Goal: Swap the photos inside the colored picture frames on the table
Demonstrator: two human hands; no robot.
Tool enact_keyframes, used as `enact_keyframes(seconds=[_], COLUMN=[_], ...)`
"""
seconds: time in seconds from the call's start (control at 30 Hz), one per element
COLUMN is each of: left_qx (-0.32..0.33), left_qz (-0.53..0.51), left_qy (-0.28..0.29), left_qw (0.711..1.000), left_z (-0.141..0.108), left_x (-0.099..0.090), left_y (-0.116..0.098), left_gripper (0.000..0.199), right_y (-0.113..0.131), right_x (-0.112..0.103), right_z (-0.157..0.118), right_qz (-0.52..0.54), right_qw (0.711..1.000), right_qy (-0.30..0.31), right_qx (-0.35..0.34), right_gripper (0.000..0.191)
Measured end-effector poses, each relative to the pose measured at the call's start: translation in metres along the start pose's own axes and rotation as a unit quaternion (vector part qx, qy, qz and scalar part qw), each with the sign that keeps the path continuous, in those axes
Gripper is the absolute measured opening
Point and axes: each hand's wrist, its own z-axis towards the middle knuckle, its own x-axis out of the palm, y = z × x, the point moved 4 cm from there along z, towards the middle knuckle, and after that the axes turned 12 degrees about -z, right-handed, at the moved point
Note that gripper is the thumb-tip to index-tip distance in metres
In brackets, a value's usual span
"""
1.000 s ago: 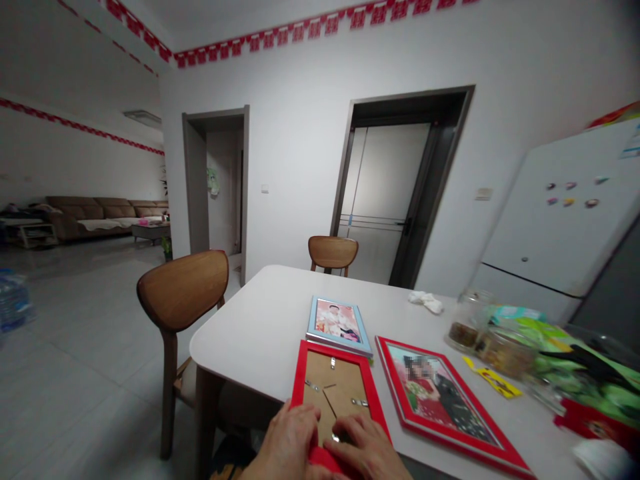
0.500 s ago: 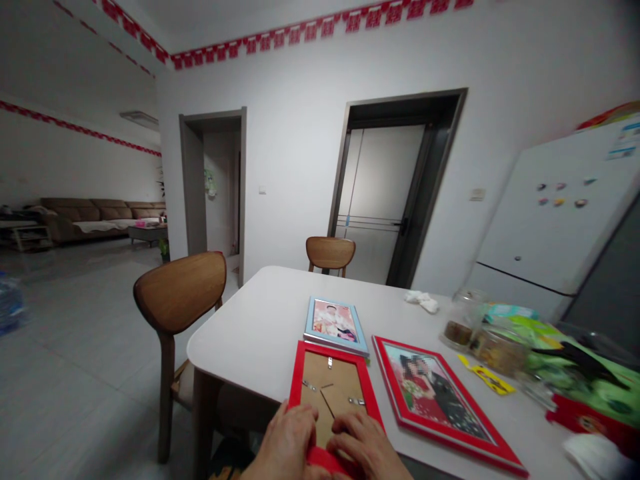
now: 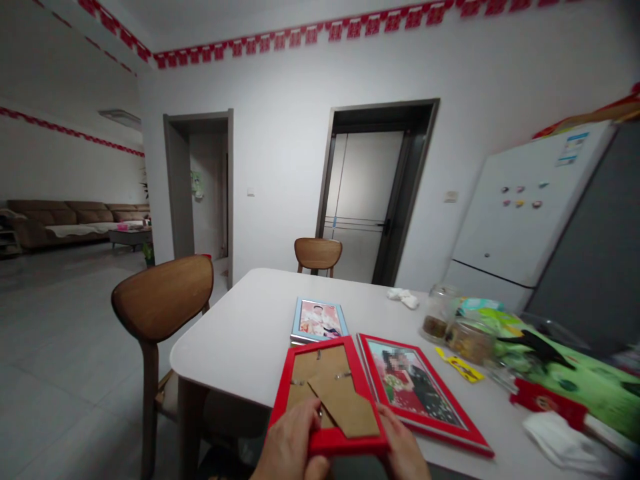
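A red picture frame [image 3: 359, 373] is held back side up near the table's front edge, its brown backing board [image 3: 327, 367] and stand flap [image 3: 350, 410] showing, with small metal clips around. My left hand [image 3: 295, 437] grips its lower left corner, fingertips over the backing. My right hand [image 3: 403, 443] holds the lower right edge. Just right of it, a larger red frame [image 3: 425, 387] with a photo of two people lies face up. Behind the held frame rests a light-blue frame [image 3: 320, 320] with a photo, also face up.
On the white table [image 3: 225, 333], glass jars [image 3: 440, 313], a yellow packet [image 3: 463, 367], green bags [image 3: 590, 387], a red packet [image 3: 550, 403] and white tissues [image 3: 560, 437] are at the right. Wooden chairs stand at the left [image 3: 165, 297] and behind [image 3: 318, 252].
The held frame has tilted up and its stand flap now shows lying across the lower right. My right hand has moved from over the backing to the right edge. The view has shifted right.
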Motion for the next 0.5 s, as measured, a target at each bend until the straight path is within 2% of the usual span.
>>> enact_keyframes(seconds=[0.03,0.1,0.17,0.2,0.27,0.37,0.43,0.5], left_qx=[0.011,0.010,-0.007,-0.012,-0.013,-0.012,-0.019,-0.026], left_qz=[-0.078,-0.237,-0.346,-0.376,-0.409,-0.464,-0.502,-0.519], left_qy=[-0.042,-0.112,-0.143,-0.149,-0.154,-0.164,-0.153,-0.151], left_qw=[0.996,0.965,0.927,0.914,0.899,0.870,0.851,0.841], left_z=[0.002,0.007,0.014,0.019,0.029,0.047,0.061,0.074], left_x=[-0.004,-0.007,-0.002,0.001,0.006,0.016,0.029,0.048], left_y=[-0.012,-0.030,-0.041,-0.044,-0.047,-0.041,-0.034,-0.029], left_gripper=[0.030,0.014,0.017,0.023,0.034,0.049,0.053,0.054], right_y=[-0.001,0.000,0.006,0.010,0.019,0.034,0.042,0.043], right_x=[0.014,0.042,0.057,0.056,0.037,-0.017,-0.051,-0.074], right_z=[-0.003,-0.011,-0.016,-0.016,-0.011,0.002,0.013,0.024], right_qz=[0.045,0.132,0.228,0.269,0.320,0.308,0.271,0.239], right_qw=[0.998,0.985,0.966,0.957,0.945,0.947,0.958,0.967], right_qy=[0.034,0.097,0.110,0.093,0.029,-0.078,-0.092,-0.082], right_qx=[0.019,0.050,0.058,0.057,0.057,0.044,0.019,0.020], right_gripper=[0.042,0.042,0.041,0.038,0.034,0.039,0.041,0.038])
